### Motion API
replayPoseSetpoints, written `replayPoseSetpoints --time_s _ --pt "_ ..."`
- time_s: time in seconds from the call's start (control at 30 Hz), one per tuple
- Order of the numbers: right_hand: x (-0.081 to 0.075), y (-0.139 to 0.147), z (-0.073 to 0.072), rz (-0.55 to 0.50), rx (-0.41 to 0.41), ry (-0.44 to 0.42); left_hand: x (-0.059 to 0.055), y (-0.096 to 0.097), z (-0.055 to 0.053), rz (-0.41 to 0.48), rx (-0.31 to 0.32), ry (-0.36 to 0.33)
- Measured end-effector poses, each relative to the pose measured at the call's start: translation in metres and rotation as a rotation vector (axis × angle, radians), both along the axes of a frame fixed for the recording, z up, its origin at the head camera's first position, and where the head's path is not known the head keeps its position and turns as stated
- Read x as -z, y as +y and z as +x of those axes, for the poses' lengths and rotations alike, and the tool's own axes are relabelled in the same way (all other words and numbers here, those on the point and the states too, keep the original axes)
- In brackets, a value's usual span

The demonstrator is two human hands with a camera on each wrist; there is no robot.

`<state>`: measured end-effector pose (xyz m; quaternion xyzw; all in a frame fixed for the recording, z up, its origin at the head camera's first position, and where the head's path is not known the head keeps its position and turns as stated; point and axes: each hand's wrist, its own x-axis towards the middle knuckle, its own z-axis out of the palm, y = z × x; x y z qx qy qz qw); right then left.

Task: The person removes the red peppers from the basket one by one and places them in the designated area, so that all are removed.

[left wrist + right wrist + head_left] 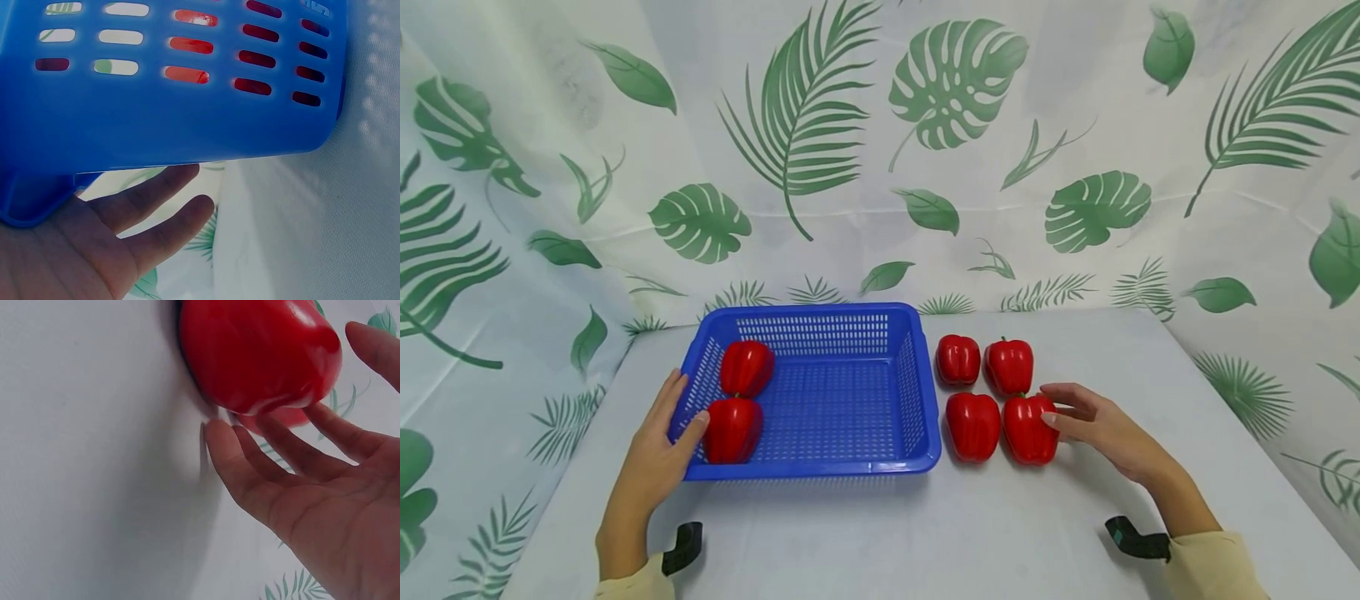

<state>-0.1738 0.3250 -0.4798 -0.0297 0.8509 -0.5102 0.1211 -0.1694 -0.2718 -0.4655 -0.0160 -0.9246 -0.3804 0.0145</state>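
Head view: the blue basket [831, 468] stands with the left hand [657, 458] at its left rim, fingers straight outside and thumb over the edge, presumably to steady it. Right of the basket, the right hand [1101, 429] is open, fingers parted about the front pepper [1028, 433] farthest from the basket, likely to suit its bulge; firm contact is unclear. That pepper looks glossy, deep red, plump and lobed, green-stemmed.

Table [985, 533]: pale, one; bordered at back and both sides by white cloth [868, 208], on which green palm fronds [787, 142], notched leaves [700, 221] and plain leaves [636, 77] are printed.
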Motion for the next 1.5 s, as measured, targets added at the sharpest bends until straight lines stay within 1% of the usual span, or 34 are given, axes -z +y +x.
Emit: replayPoseSetpoints --time_s 0.2,0.33,0.63,0.93,1.0,1.2,1.37,1.5 --pt "-0.005 0.005 -0.001 0.049 0.024 0.034 -0.001 0.001 0.001 -0.005 -0.003 -0.007" --pt "-0.010 0.005 -0.003 0.059 0.040 0.030 -0.002 0.001 0.002 -0.004 -0.002 -0.002" --pt "-0.028 0.004 -0.011 -0.018 0.067 0.057 -0.001 0.001 0.003 0.005 -0.001 0.000" --pt "-0.040 -0.005 -0.019 -0.050 0.051 0.085 0.002 0.005 0.002 0.014 0.003 0.006" --pt "-0.045 -0.010 -0.021 -0.056 0.042 0.095 0.001 0.006 0.001 0.015 0.005 0.007" --pt "-0.060 -0.037 -0.032 -0.146 0.000 0.142 -0.003 0.005 0.000 0.003 -0.003 -0.001" --pt "-0.071 -0.067 -0.045 -0.230 -0.035 0.153 -0.004 0.003 -0.001 -0.002 -0.011 0.005" --pt "-0.079 -0.088 -0.055 -0.303 -0.061 0.148 -0.004 0.002 0.000 -0.008 -0.017 -0.008"
